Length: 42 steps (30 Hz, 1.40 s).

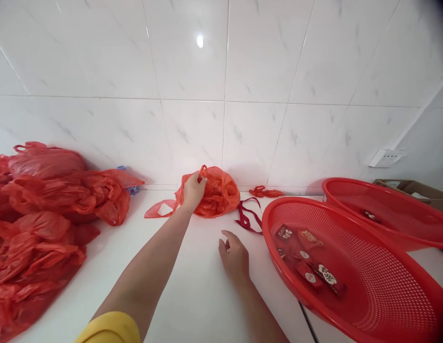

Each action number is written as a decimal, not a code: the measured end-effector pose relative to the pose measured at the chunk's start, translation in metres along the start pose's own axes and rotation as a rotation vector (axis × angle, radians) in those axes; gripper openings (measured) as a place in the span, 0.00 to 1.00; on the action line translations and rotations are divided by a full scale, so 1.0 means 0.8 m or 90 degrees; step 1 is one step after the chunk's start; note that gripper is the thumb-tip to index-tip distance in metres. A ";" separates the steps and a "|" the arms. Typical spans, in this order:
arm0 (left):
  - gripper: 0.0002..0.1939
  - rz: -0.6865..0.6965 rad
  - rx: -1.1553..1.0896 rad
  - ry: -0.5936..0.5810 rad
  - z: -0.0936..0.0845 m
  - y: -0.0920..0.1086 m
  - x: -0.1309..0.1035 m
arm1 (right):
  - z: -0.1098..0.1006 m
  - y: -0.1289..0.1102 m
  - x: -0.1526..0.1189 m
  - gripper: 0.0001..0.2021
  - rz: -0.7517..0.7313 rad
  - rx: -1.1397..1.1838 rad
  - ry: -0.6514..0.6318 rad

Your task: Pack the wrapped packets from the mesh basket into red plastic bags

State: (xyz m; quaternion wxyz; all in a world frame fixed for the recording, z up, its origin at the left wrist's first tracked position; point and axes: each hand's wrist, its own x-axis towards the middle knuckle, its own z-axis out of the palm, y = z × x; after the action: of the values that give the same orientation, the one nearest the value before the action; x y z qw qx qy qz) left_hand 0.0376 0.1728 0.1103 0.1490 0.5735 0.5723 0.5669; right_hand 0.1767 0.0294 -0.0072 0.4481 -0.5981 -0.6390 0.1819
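Note:
A red plastic bag point(221, 195) lies crumpled on the white table point(192, 286), close to the tiled wall. My left hand point(194, 190) pinches the upper left part of this bag, near its handle loop. Below and to the right of the bag, my right hand point(234, 255) is raised over the table with its fingers curved and apart, holding nothing. Just right of the bag lies a dark red ribbon point(245, 220).
Several red bags point(46, 205) are piled at the left, with a blue packet point(133, 189) behind them. At the right stand a large red basket point(350, 247) holding small red packets point(309, 267), a second red basket point(382, 205) and a cardboard box point(417, 190).

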 end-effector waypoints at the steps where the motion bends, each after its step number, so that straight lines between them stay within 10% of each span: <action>1: 0.09 0.003 -0.001 -0.003 -0.005 0.003 -0.002 | 0.001 -0.002 -0.001 0.18 -0.035 -0.008 0.043; 10: 0.14 0.060 -0.307 0.090 -0.050 0.040 -0.056 | 0.008 -0.017 -0.008 0.35 -0.212 -0.044 0.050; 15: 0.17 -0.080 -0.424 -0.005 -0.061 0.032 -0.133 | 0.004 -0.024 -0.013 0.25 -0.213 0.057 0.054; 21: 0.19 -0.261 -0.481 -0.078 -0.059 -0.003 -0.212 | 0.015 -0.019 -0.015 0.06 0.038 0.244 0.027; 24: 0.17 -0.300 -0.493 0.008 -0.082 -0.028 -0.216 | 0.014 -0.005 -0.005 0.01 0.153 0.370 0.067; 28: 0.13 -0.282 -0.470 0.306 -0.137 -0.065 -0.197 | 0.002 0.012 0.010 0.04 0.228 0.454 0.165; 31: 0.12 -0.265 -0.438 0.363 -0.170 -0.083 -0.195 | -0.006 0.016 0.011 0.04 0.228 0.451 0.181; 42: 0.14 -0.264 -0.423 0.129 -0.168 -0.095 -0.237 | -0.029 0.008 -0.032 0.09 0.231 0.424 0.126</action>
State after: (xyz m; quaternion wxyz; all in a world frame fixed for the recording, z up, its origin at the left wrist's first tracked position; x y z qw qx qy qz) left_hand -0.0534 -0.0253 -0.0013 0.3800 0.3076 0.4731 0.7329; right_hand 0.1957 0.0001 -0.0088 0.6380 -0.5376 -0.3826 0.3970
